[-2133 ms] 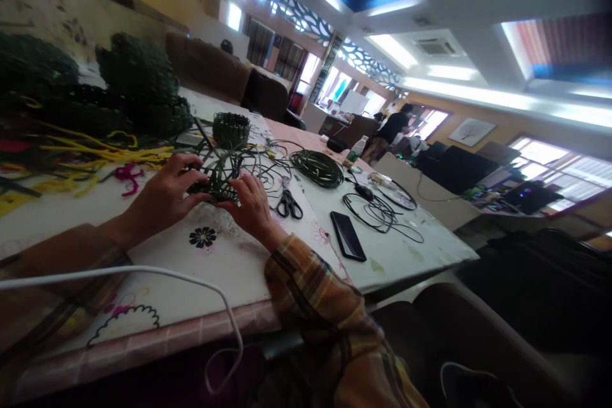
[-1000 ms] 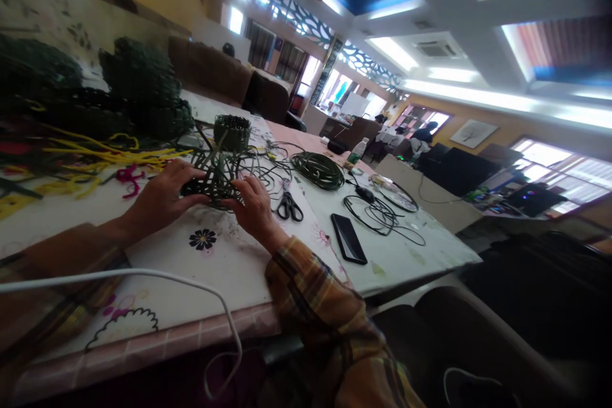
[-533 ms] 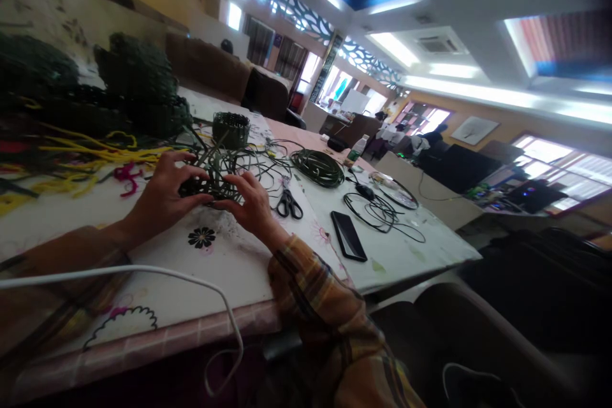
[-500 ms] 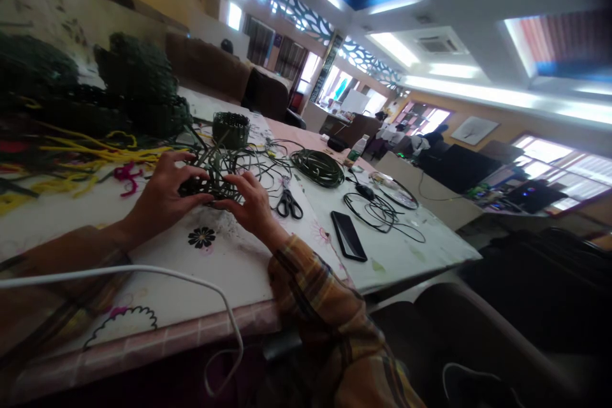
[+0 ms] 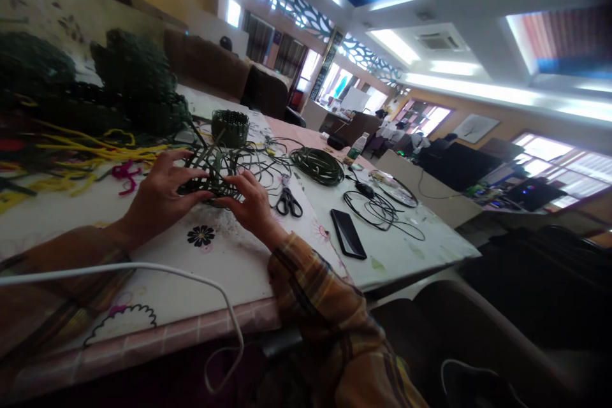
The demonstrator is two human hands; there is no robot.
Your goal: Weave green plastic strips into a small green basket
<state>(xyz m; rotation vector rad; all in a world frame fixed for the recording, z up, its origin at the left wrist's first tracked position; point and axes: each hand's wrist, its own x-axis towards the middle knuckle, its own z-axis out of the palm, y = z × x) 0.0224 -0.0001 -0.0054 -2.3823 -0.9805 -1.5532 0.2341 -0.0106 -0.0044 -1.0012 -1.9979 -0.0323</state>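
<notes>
Between my two hands is a partly woven basket (image 5: 210, 180) of dark green strips, with loose strip ends sticking up and spreading to the right. My left hand (image 5: 165, 188) grips its left side, thumb along the near edge and fingers behind. On the right side, my right hand (image 5: 249, 203) pinches the weave between thumb and fingers. Parts of the basket are hidden by the fingers. Just behind it stands a small round woven green basket (image 5: 231, 129). Black-handled scissors (image 5: 289, 203) lie to the right of my right hand.
Yellow strips (image 5: 95, 156) and a magenta piece (image 5: 125, 173) lie on the left, before dark green woven pieces (image 5: 138, 76). A green coil (image 5: 317, 166), phone (image 5: 348, 234), black cord (image 5: 375, 209) and bottle (image 5: 357, 148) sit rightward. A white cable (image 5: 157, 269) crosses in front.
Almost nothing differs. Both hands keep their hold on the basket, with only a very slight shift of the fingers and the view.
</notes>
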